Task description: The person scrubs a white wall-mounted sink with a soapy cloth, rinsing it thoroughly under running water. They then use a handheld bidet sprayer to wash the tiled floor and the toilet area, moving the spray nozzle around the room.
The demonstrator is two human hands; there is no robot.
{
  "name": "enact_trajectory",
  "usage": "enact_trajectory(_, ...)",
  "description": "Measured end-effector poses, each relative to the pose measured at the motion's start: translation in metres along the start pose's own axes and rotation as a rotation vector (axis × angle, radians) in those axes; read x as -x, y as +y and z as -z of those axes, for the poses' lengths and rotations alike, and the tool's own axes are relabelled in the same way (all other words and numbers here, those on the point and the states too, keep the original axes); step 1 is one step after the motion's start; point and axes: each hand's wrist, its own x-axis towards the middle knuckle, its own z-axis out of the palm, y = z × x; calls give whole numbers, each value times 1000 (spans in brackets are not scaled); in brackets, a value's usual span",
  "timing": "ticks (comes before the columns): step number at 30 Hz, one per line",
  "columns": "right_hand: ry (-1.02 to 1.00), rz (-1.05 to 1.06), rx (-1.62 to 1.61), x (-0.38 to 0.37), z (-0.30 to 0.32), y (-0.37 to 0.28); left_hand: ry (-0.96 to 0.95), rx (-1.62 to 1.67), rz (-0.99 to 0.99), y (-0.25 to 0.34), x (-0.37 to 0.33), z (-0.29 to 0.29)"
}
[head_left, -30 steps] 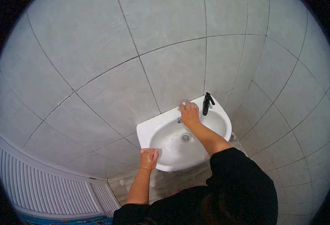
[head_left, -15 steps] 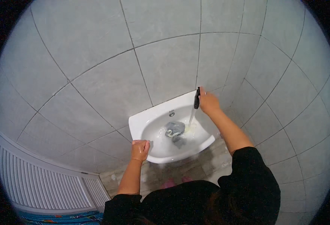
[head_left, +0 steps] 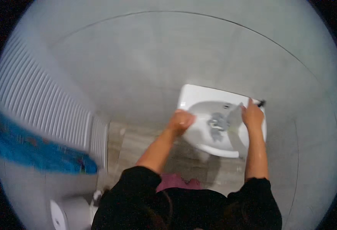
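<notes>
In a white washbasin [head_left: 201,92] lies a wet grey cloth [head_left: 219,126] with a pale, whitish strip across it; its kind is unclear. Closed into a fist, my left hand [head_left: 182,120] is over the basin's left rim, with nothing showing in it. My right hand [head_left: 253,116] is over the basin's right side, a finger stretched toward the back edge and the thumb apart from it. Just right of those fingertips is the black tap [head_left: 261,103], blurred. Whether the hand touches it is hidden.
White slatted panels [head_left: 42,99] stand at the left, with a blue patterned towel [head_left: 38,142] hanging there. A white rounded object [head_left: 70,212] is at the lower left. Grey tiled wall [head_left: 157,57] rises behind the basin, above a wood-look floor [head_left: 132,143].
The view has swung, so the basin now appears farther right. My right hand has gone from the tap to its left side. The clear water stream seen before is no longer distinct.
</notes>
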Motion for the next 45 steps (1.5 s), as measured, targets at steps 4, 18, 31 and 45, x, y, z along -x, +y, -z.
enact_trajectory(4, -66, 300, -340, 32, 18, -59, 181, 96, 422, 32, 20, -8)
enact_trajectory(18, -424, 1271, -786, 271, -49, -293, 743, -59, 1219, 220, 499, 12)
enact_trajectory(31, -597, 1886, -480, 624, -46, -409, 1499, -431, 1750, 498, 729, 83)
enact_trajectory(45, -974, 1462, -544, 763, -234, -590, 1810, -269, 1734, 486, 774, 32)
